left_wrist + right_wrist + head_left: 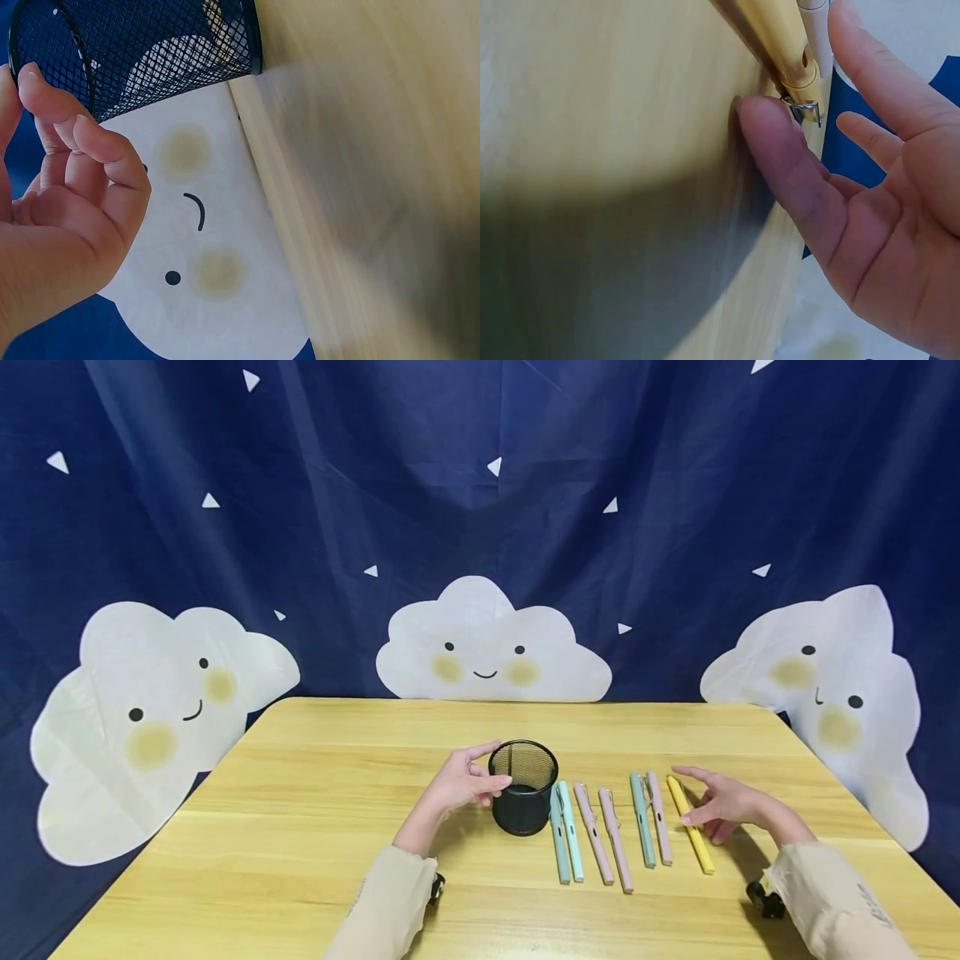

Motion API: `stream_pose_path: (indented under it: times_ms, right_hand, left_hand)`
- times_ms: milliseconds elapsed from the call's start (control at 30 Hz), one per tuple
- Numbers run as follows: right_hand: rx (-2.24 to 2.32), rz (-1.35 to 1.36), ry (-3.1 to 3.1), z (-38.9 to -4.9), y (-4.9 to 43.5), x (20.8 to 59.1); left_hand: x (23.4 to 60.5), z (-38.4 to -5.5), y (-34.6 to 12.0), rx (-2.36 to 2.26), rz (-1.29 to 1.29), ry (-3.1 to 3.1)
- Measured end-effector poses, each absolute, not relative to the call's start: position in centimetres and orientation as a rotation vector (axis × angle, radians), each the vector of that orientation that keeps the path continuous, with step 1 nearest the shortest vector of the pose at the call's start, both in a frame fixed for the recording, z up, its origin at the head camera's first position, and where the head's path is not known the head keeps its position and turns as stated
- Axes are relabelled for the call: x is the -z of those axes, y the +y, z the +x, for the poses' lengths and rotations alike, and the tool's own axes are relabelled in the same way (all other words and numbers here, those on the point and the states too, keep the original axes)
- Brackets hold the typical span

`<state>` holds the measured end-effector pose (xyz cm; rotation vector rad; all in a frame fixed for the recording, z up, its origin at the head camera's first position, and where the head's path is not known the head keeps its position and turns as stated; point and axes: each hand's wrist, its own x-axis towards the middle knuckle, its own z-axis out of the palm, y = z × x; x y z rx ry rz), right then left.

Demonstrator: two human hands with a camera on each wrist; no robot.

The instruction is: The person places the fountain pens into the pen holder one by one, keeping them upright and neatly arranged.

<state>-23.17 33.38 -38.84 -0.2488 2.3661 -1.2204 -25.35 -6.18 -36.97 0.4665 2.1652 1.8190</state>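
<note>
A black mesh pen holder [522, 810] stands upright on the table, its mouth facing up. My left hand [467, 779] holds its left side near the rim, thumb in front and index finger behind; in the left wrist view the fingertips of the left hand [75, 172] meet the mesh holder [172, 52]. My right hand [726, 806] hovers over a yellow pen [691, 827], thumb and index finger spread apart around it. The right wrist view shows the right hand [870, 195] beside the clip end of the yellow pen [784, 45]; whether a finger touches it I cannot tell.
Right of the holder lie a teal pen [560, 839], a mint pen [571, 831], two pink pens [594, 835], then another teal pen [642, 820] and a mauve pen [659, 818]. A dark blue curtain [337, 485] with clouds hangs behind the wooden table [285, 827].
</note>
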Motion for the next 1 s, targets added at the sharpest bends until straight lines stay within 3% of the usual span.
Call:
stream_pose_path:
  times_ms: [1000]
  right_hand:
    - [1.279,-0.108,2.370,-23.34,33.22,39.65]
  left_hand:
    - [37.19,-25.50,-6.29,-1.857,0.439,2.079]
